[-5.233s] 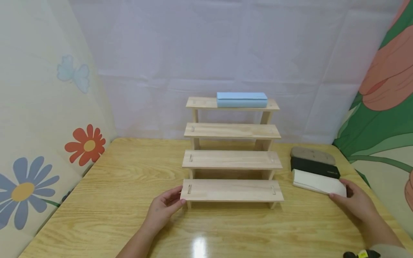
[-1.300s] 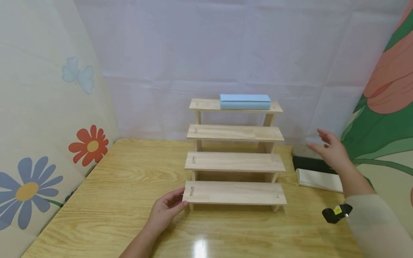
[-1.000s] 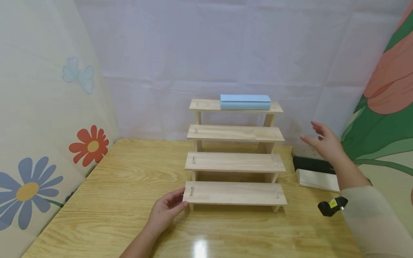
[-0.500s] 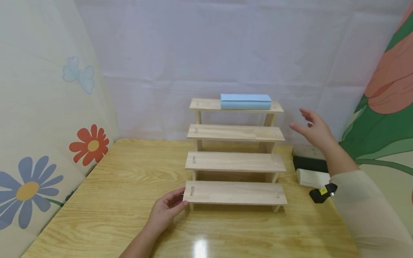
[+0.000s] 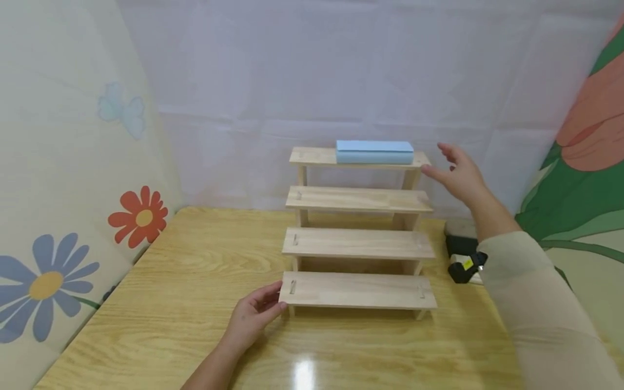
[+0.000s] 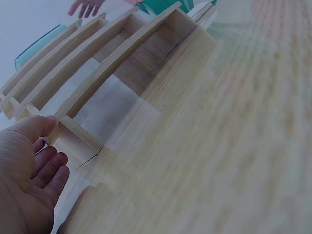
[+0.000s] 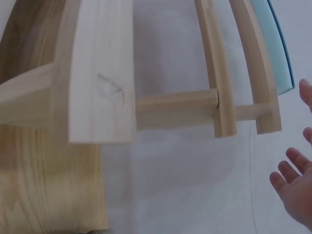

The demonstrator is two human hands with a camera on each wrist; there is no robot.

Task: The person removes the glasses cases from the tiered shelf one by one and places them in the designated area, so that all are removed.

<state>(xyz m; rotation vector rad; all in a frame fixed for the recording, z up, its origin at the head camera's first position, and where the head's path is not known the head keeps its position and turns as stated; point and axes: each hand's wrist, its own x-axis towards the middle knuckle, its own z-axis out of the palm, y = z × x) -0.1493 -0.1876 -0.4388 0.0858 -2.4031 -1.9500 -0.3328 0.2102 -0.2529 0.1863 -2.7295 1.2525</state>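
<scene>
A four-step wooden display stand [image 5: 358,244] stands on the table. On its top step lies a light blue glasses case [image 5: 374,153], right of centre. My left hand [image 5: 251,317] holds the left end of the lowest step, thumb at the front corner, as the left wrist view also shows. My right hand [image 5: 455,173] is raised beside the top step's right end, fingers spread and nothing in them. In the right wrist view, the right hand [image 7: 297,192] appears apart from the blue case [image 7: 274,46].
Right of the stand lie a black case [image 5: 457,245], a greyish-brown case [image 5: 460,228] and a white case [image 5: 475,279], partly hidden by my right sleeve [image 5: 541,309] and a black wrist device [image 5: 465,267]. A white cloth [image 5: 273,70] hangs behind the wood-grain table [image 5: 161,325].
Over five seconds ago my right hand touched the white case; it has since left it and moved up and left to the top step. My left hand has stayed at the lowest step.
</scene>
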